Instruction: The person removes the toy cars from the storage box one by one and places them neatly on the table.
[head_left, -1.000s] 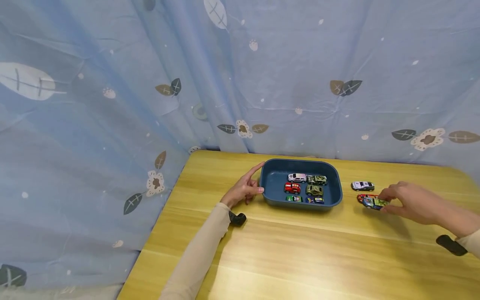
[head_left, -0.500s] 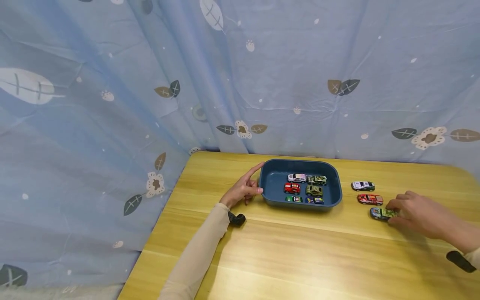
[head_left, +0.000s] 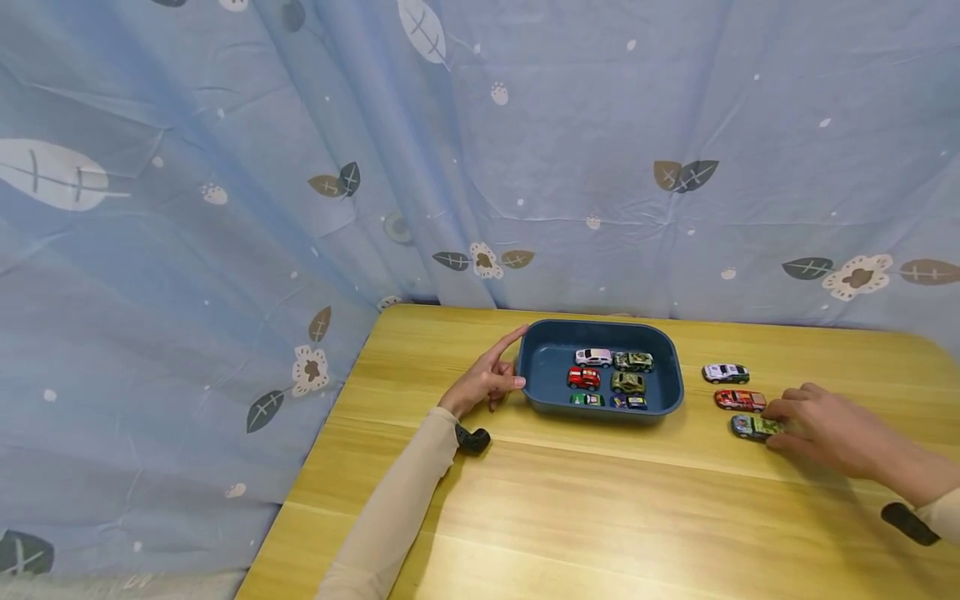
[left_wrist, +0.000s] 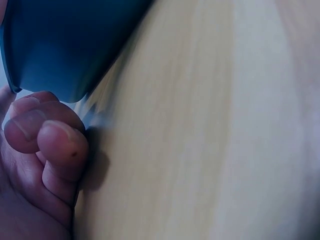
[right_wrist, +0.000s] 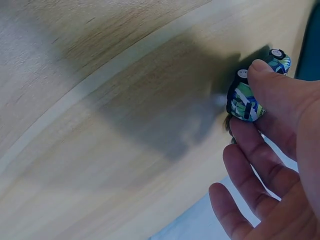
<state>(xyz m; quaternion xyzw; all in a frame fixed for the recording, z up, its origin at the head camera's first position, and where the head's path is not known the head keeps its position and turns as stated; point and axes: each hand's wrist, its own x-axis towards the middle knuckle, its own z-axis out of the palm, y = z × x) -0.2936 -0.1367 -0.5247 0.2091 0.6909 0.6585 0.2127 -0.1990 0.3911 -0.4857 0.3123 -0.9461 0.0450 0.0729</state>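
Wooden table (head_left: pixel 570 517) is lying bare along its near edge; right hand (head_left: pixel 825 425) is pinching a blue-green toy car (head_left: pixel 752 427) near the right edge, left hand (head_left: pixel 483 379), forefinger straight, touching the blue tray (head_left: pixel 600 408)

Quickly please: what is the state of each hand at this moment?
Left hand: holds nothing; index finger and thumb touch the blue tray.
Right hand: pinches the blue-green toy car on the table.

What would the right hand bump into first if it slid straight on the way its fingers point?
Probably the blue tray. The right hand pinches a blue-green toy car and points toward the tray's right wall, with bare table between. The red car sits just off that line, though depth is hard to judge.
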